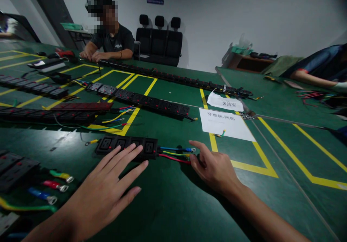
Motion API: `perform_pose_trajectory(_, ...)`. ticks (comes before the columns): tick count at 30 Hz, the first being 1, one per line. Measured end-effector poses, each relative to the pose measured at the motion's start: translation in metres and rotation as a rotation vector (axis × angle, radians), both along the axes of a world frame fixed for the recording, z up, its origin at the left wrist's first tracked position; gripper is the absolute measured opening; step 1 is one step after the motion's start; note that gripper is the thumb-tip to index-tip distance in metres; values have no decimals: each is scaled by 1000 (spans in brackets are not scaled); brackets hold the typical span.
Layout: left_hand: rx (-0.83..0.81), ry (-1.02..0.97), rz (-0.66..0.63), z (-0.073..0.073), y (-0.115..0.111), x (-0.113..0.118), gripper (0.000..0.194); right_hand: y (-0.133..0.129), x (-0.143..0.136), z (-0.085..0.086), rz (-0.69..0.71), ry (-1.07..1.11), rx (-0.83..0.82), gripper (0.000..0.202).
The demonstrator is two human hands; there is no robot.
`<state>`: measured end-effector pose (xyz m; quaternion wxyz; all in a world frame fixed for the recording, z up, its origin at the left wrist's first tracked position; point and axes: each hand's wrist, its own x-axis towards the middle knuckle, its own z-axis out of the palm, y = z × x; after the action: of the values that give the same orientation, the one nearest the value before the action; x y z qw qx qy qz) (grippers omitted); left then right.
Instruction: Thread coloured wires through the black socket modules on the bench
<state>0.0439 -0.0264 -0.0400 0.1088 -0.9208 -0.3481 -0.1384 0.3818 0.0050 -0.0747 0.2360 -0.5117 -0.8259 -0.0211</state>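
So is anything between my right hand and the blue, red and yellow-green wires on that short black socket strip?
Nothing visible: your right hand is at the free ends of the wires; whether it touches them isn't clear.

Left hand [115, 184], dorsal view: palm down, four fingers extended and slightly spread, thumb apart from them; the wrist enters from lower left. Right hand [217, 164]: index finger extended leftward, thumb below and separated from it, remaining fingers curled. Right forearm [267, 211], bare, slants from lower right.
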Motion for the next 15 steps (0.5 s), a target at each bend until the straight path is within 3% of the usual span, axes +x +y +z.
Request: perform_pose_trajectory(15, 4, 88, 22, 2, -3, 1, 54, 1, 1, -3, 71, -36, 52, 34)
